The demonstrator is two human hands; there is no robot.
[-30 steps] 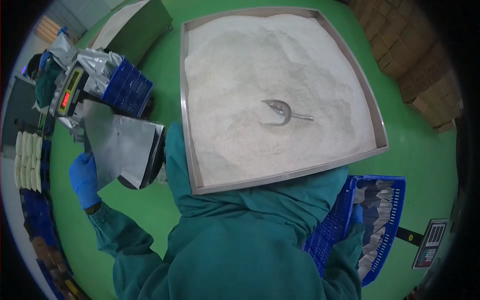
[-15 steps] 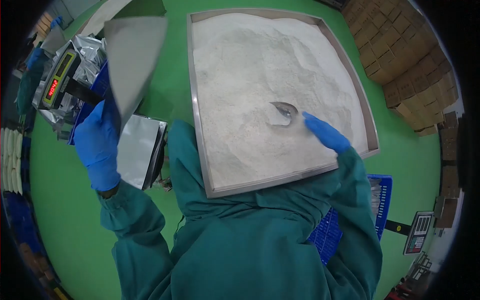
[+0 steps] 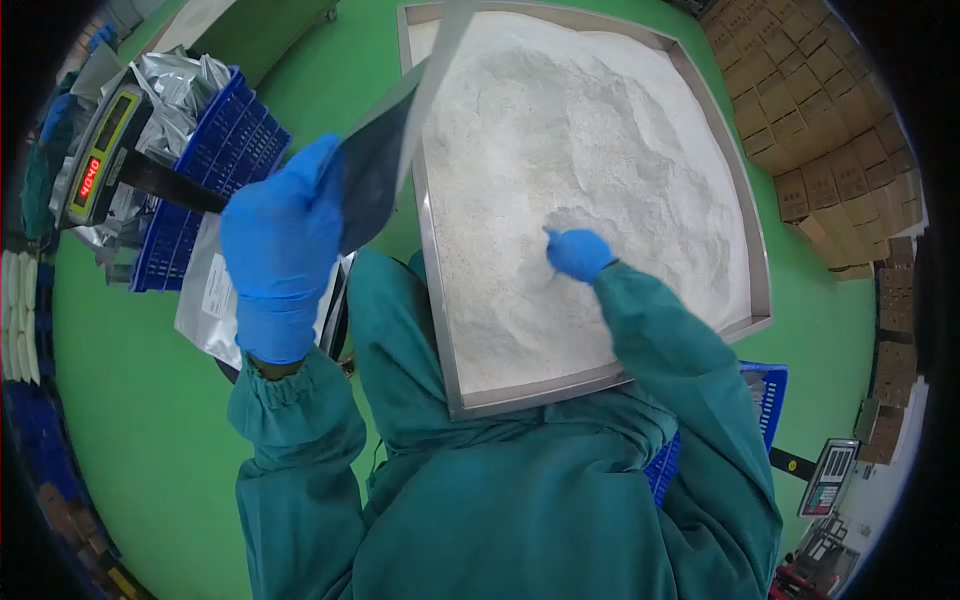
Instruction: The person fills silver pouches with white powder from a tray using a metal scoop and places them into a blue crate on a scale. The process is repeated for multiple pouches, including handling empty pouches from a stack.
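Observation:
My left hand (image 3: 285, 245), in a blue glove, is closed on the edge of a foil bag (image 3: 385, 165), which stands up and leans over the tray's left rim. A wide metal tray (image 3: 433, 270) holds a thick bed of white powder (image 3: 520, 330). Down in the middle of that powder is my right hand (image 3: 580, 254), its gloved fingers curled round the handle of a scoop. Powder and the hand hide nearly all of the scoop. Below my left hand lie flat foil bags (image 3: 205, 310), the top one with a white label.
At left, a scale display (image 3: 103, 155) glows red before a blue basket (image 3: 235, 130) of filled foil bags (image 3: 180, 85). Another person's green sleeve (image 3: 42, 190) shows at the far left. Cartons (image 3: 800, 100) are stacked at right, near a blue crate (image 3: 773, 385) and second scale (image 3: 832, 478).
My right hand has moved left onto the scoop and closed on it; the scoop has sunk from view. My left hand has brought the foil bag right, over the tray's edge.

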